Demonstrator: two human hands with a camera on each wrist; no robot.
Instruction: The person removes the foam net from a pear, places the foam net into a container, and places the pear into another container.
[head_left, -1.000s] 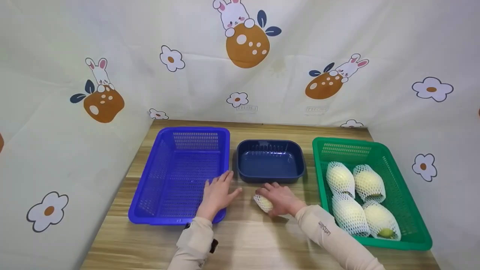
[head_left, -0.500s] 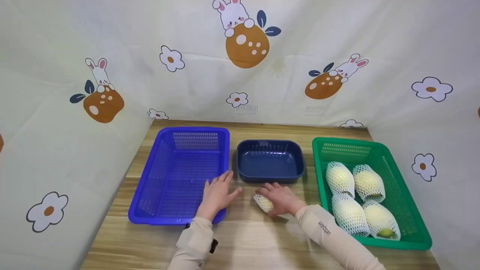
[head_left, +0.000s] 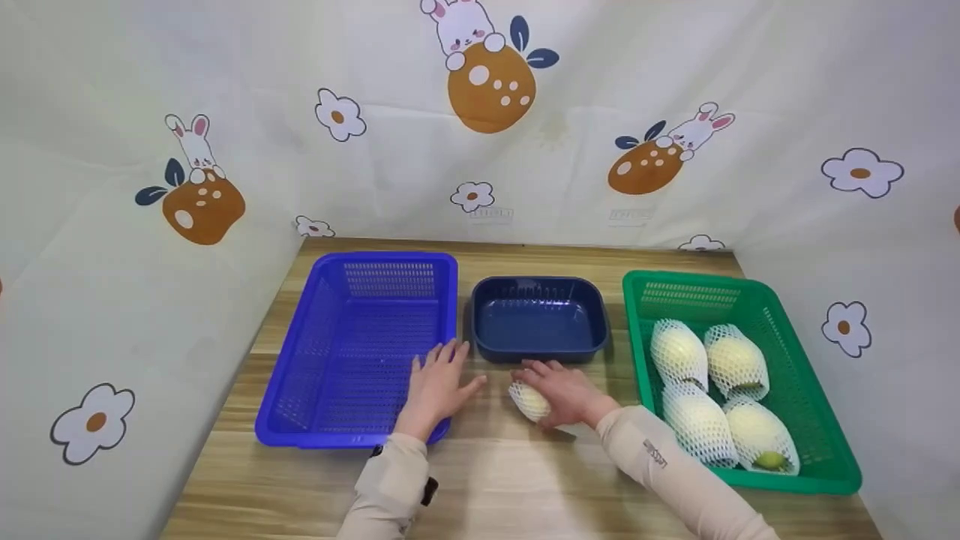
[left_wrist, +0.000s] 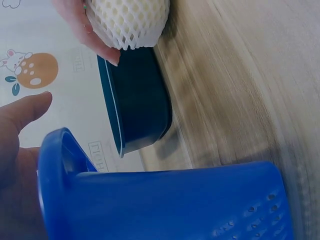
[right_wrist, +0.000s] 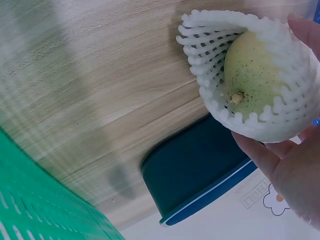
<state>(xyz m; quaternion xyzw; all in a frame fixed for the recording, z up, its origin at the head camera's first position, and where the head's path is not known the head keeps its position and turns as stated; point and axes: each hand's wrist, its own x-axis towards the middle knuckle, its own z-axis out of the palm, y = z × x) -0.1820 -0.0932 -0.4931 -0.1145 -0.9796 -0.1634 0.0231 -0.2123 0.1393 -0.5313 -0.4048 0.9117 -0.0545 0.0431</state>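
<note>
Clamped in the right hand (head_left: 568, 393) is an oval yellow-green fruit (head_left: 529, 403) in white foam netting, left end protruding. Wood-grain tabletop (head_left: 510, 480) is bounded ahead by a navy rectangular basin (head_left: 540, 325), leftward by a blue perforated plastic basket (head_left: 367, 345), overlapped by the spread left hand (head_left: 437, 386).

In the head view, our left forearm (head_left: 386, 480) slants in from about seven o'clock. Our left hand (head_left: 435, 388) lies back upward, its fingers (head_left: 440, 358) spread and pointing roughly to one o'clock, the thumb (head_left: 471, 388) set apart towards two. Our right forearm (head_left: 679, 472) slants in from between four and five o'clock, and our right hand (head_left: 568, 394) points towards ten, curled in a grip, its thumb and fingers on opposite sides. Our hands are near each other, well short of touching.
</note>
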